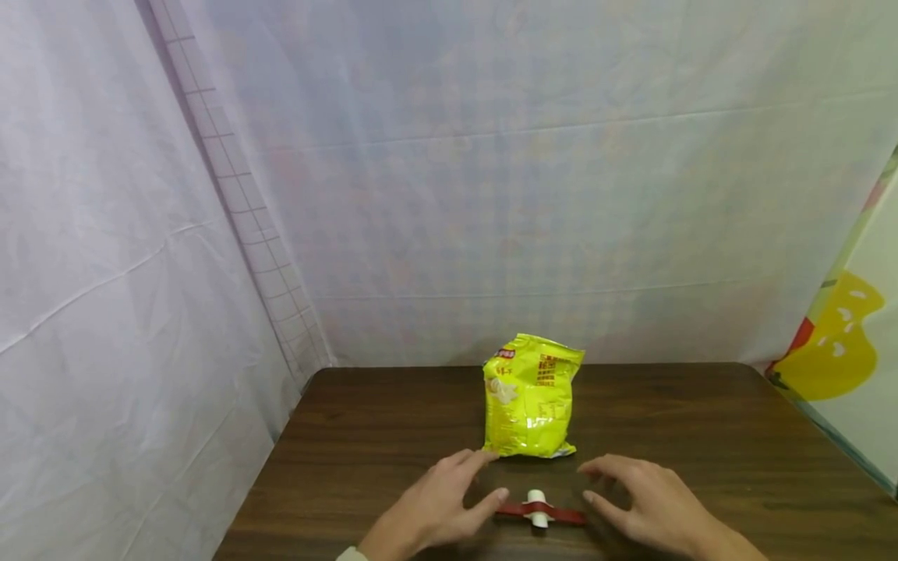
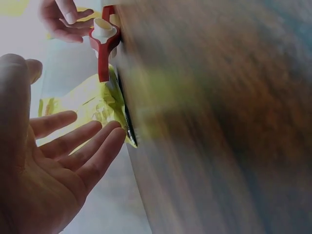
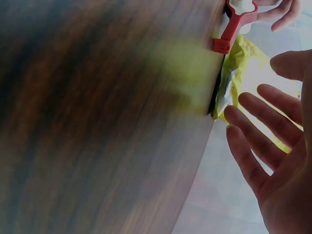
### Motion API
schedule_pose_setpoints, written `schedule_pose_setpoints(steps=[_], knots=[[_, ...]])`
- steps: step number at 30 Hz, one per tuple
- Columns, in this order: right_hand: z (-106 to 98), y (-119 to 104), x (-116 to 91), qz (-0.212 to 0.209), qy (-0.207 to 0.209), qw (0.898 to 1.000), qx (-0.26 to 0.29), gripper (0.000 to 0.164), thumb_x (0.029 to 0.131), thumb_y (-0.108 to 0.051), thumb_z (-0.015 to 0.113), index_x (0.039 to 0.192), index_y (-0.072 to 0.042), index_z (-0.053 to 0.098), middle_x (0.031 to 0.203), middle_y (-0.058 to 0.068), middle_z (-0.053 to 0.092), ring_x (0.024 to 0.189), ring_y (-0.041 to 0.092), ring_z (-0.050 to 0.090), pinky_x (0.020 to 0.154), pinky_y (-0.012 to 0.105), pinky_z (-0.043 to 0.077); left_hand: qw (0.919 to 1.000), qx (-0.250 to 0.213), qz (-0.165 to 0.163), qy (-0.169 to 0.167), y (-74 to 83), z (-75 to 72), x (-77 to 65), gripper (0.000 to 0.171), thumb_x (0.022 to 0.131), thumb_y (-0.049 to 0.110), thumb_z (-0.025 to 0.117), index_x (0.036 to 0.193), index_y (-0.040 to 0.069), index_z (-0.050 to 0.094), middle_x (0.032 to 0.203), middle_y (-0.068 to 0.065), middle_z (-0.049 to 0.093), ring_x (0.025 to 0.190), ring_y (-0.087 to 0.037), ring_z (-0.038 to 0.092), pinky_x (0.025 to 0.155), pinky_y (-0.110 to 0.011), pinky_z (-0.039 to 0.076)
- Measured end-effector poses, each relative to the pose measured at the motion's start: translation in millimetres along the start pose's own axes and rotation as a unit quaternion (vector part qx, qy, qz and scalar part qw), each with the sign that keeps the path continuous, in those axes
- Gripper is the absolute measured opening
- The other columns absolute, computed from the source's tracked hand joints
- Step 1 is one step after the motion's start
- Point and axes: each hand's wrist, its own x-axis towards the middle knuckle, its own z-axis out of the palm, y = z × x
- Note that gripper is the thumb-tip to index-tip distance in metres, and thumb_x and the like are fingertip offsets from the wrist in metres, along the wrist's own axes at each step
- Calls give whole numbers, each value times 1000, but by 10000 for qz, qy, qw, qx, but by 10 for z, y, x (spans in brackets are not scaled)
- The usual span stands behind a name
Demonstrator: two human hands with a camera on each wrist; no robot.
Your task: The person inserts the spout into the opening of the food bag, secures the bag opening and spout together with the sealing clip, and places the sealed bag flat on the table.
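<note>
A yellow snack bag [image 1: 529,397] stands upright on the dark wooden table [image 1: 393,405]. In front of it lies a red bar-shaped clip [image 1: 564,515] with a white cylindrical spout [image 1: 538,506] through its middle. To the clip's left is my left hand [image 1: 438,502], its thumb tip close to the clip's end and its fingers spread and loosely bent. On the other side, my right hand [image 1: 652,502] has its thumb near the right end. Both wrist views show open palms holding nothing, with the red clip and yellow bag beyond the fingers.
A pale cloth curtain [image 1: 533,195] hangs behind the table, and a white one [image 1: 126,312] hangs along the left. At the right is a white panel with a yellow printed shape [image 1: 835,343]. The table's back edge lies just behind the bag.
</note>
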Motion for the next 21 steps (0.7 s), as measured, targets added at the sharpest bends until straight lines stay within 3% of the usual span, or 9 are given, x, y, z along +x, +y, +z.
schedule_pose_setpoints(steps=[10, 16, 21], knots=[[28, 6, -21, 58, -277, 9995, 112, 28, 100, -54, 76, 118, -32, 76, 102, -27, 72, 86, -9, 63, 66, 25, 53, 9999, 29, 7, -171, 6, 79, -10, 62, 106, 69, 49, 154, 30, 58, 155, 5, 60, 139, -15, 61, 107, -45, 60], [33, 5, -25, -42, -320, 9993, 180, 25, 99, -54, 76, 114, -34, 77, 103, -27, 72, 87, -8, 63, 67, 25, 54, 9996, -20, -58, -270, 19, 103, -23, 62, 106, 71, 49, 152, 31, 59, 153, 7, 61, 139, -14, 61, 109, -44, 59], [45, 8, -26, -82, -575, 9978, 310, 18, 100, -53, 76, 109, -38, 77, 102, -28, 71, 87, -8, 62, 67, 25, 54, 9996, 29, 86, -278, 20, 110, -21, 56, 106, 67, 52, 144, 28, 65, 145, 9, 66, 129, -8, 64, 101, -36, 61]])
